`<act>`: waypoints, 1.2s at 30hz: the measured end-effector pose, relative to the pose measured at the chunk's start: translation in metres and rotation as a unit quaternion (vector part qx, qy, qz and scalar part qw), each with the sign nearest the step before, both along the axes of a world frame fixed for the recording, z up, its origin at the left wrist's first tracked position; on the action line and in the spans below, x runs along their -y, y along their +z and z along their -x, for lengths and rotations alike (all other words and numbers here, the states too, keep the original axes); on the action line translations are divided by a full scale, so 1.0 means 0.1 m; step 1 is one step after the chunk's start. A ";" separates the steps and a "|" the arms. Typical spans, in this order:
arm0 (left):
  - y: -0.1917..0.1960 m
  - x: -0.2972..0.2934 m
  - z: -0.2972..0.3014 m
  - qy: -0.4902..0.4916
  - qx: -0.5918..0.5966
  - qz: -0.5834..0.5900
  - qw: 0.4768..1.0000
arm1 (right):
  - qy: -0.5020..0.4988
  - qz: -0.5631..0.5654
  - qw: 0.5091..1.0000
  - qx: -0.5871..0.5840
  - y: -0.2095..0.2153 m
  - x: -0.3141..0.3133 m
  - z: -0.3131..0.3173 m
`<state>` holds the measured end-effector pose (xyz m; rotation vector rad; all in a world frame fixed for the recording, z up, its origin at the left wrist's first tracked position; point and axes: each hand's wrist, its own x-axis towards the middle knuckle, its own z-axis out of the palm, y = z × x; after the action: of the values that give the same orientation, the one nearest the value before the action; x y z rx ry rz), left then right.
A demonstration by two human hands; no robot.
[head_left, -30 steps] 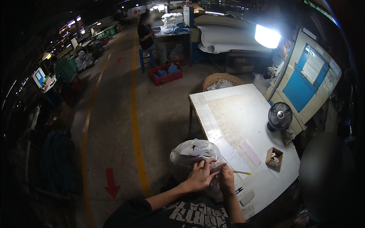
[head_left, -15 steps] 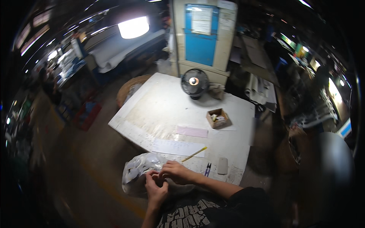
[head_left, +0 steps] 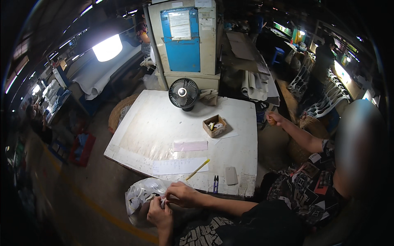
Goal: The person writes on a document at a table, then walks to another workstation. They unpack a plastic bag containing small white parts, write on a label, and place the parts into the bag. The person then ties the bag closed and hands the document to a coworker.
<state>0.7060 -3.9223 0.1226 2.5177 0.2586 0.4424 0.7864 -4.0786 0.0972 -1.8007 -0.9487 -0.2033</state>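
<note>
A clear plastic bag (head_left: 133, 196) filled with pale, cut-out pieces rests at the near edge of the table. My left hand (head_left: 159, 214) is beside its opening, fingers closed in a pinch. Just above and to the right, my right hand (head_left: 183, 194) meets it, with its fingers bent and pressed together. A small whitish bit shows between the two sets of fingertips; whether it is a loose piece or part of the bag I cannot tell.
The white table (head_left: 135, 127) carries a fan (head_left: 183, 93), a small box of bits (head_left: 214, 126), paper strips (head_left: 174, 165), a yellow pencil-like stick (head_left: 198, 169), two dark pens (head_left: 216, 184) and a grey phone-like slab (head_left: 231, 176). A co-worker's arm (head_left: 301, 135) reaches in at the right.
My view has turned to the right, bringing a co-worker into sight there. Both hands stay together at the bag, and the whitish bit now shows between my fingertips.
</note>
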 end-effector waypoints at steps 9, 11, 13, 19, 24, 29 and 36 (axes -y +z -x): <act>0.09 -0.08 0.09 -0.048 -0.044 0.131 0.989 | 0.001 -0.003 1.000 0.030 0.01 0.00 0.03; 0.07 -0.07 0.10 -0.033 -0.028 0.153 0.987 | -0.003 0.000 0.999 0.034 0.04 0.00 0.04; 0.02 -0.05 0.08 -0.023 0.000 0.134 0.991 | -0.007 -0.001 0.999 0.034 0.08 0.00 0.05; -0.08 0.00 0.08 0.044 0.005 0.060 0.997 | -0.017 -0.005 0.999 0.052 0.14 -0.02 0.12; -0.04 0.00 0.08 0.035 -0.002 0.057 0.998 | -0.033 0.025 0.996 0.080 0.12 0.01 0.10; -0.03 0.01 0.05 0.003 0.026 0.028 0.999 | -0.036 0.025 0.996 0.083 0.07 0.01 0.09; -0.04 0.01 0.07 0.011 0.002 0.055 0.998 | -0.036 0.018 0.997 0.063 0.07 0.03 0.10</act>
<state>0.6992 -3.9232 0.1182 2.4081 0.3017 0.4292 0.7764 -4.0819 0.1041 -1.8744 -0.9815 -0.3503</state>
